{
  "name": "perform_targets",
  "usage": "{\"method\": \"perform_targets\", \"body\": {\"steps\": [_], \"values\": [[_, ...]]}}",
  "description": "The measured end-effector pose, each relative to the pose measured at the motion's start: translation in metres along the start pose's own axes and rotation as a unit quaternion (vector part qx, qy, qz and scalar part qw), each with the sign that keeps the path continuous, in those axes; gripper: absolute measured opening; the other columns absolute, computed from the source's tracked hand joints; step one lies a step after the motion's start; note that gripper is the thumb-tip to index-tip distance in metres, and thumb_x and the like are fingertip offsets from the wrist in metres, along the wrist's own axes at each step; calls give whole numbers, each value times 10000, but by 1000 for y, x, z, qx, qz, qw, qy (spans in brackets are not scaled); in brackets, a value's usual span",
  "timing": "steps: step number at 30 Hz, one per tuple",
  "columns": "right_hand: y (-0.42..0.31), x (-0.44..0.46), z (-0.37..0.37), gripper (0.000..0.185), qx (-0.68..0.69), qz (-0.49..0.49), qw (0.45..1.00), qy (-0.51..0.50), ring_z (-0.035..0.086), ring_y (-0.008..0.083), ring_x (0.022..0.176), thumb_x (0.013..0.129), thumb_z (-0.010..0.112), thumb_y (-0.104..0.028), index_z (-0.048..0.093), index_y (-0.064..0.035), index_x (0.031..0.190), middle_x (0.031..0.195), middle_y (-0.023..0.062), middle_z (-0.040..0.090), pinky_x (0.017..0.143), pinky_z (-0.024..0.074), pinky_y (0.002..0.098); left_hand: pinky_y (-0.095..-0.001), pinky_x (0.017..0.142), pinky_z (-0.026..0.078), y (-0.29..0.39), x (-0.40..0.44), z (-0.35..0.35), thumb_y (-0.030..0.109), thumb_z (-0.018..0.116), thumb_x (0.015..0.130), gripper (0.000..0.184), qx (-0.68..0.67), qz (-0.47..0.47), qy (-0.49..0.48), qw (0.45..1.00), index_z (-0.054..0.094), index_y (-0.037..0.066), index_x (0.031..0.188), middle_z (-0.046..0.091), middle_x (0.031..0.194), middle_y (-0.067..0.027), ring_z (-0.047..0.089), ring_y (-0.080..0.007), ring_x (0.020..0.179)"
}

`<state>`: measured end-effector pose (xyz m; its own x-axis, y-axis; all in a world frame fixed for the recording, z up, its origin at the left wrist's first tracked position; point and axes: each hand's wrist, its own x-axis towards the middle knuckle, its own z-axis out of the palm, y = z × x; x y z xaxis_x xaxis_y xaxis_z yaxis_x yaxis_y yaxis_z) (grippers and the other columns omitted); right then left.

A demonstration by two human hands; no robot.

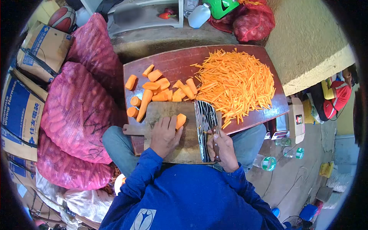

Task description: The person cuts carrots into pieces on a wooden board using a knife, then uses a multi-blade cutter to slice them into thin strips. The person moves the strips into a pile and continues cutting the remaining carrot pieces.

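Wooden board (183, 152), at the table's (172, 57) near edge: right hand (226, 150) grips the cleaver (204, 128) by its handle, blade near the board's right edge. Left hand (165, 137) mid-board, fingers closed on a carrot piece (181, 120); a rounded side could roll (exposing fingertips to the blade). Farther, shredded carrot (237, 80) lies toward the table's far right corner; a bump could spill strands.

On table (174, 61): carrot chunks (163, 83) left — carrot strips (234, 80) right.
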<state>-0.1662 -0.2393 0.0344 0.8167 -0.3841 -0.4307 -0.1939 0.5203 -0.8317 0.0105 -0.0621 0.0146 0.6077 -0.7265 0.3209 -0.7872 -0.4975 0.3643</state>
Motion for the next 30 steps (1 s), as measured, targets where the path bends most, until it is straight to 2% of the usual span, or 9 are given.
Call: {"method": "perform_targets", "body": {"steps": [2,6,10,14,17,21,23,27,30], "values": [[1,2,1,327,15,-8,1000,-3,494,86,476,1124,520,-272,545,-11,1319,732,16,529,398,436,253,-486,829,526,-2,6,-4,178,796,869,433,-38,12,11,999,649,-5,1233,628,1057,-195,628,-406,967],[1,5,-3,340,9,-11,1000,-20,510,90,479,1125,523,-280,539,1,1316,735,18,528,401,446,253,-493,811,506,-9,39,-5,202,771,888,402,-36,46,54,997,647,-19,1200,592,1005,-190,605,-389,915],[6,7,-9,328,24,-17,999,-36,528,90,489,1117,557,-287,568,-5,1284,777,25,572,408,447,258,-506,853,513,-18,98,2,188,771,882,359,-32,40,75,996,658,-16,1155,605,1019,-208,613,-408,953],[7,7,-10,316,25,-26,998,-42,531,95,481,1116,546,-262,566,9,1277,748,25,559,407,444,262,-517,890,516,-33,150,31,197,768,884,357,-23,69,113,991,662,-17,1150,618,1017,-213,617,-416,998],[8,7,-11,316,13,-27,999,-41,528,96,483,1118,545,-261,562,11,1277,748,21,554,408,444,263,-540,910,513,-42,168,51,219,780,894,400,-10,47,74,996,676,-5,1208,643,1071,-209,628,-450,1022],[9,7,-12,348,28,-27,998,-51,550,103,498,1117,544,-263,544,14,1326,784,39,577,406,471,269,-548,927,497,-50,167,74,213,782,893,397,-1,15,79,997,675,-4,1209,635,1093,-212,613,-447,1044],[8,7,-11,339,22,-20,998,-48,544,105,496,1118,543,-261,543,8,1323,776,36,567,412,462,271,-533,949,489,-49,158,70,223,781,897,392,-10,44,88,995,675,2,1203,635,1152,-217,600,-443,1100],[7,7,-12,323,17,4,999,-34,543,114,504,1118,522,-233,527,-3,1345,799,49,571,418,481,277,-521,1008,420,-51,138,35,259,781,888,412,3,95,119,988,679,11,1201,623,1200,-159,560,-382,1171],[5,7,-10,321,19,1,999,-38,537,112,508,1117,515,-222,517,-2,1351,799,49,561,419,480,273,-522,1003,387,-74,121,7,264,791,869,407,40,65,134,988,695,66,1213,627,1186,-129,565,-352,1167]]}}
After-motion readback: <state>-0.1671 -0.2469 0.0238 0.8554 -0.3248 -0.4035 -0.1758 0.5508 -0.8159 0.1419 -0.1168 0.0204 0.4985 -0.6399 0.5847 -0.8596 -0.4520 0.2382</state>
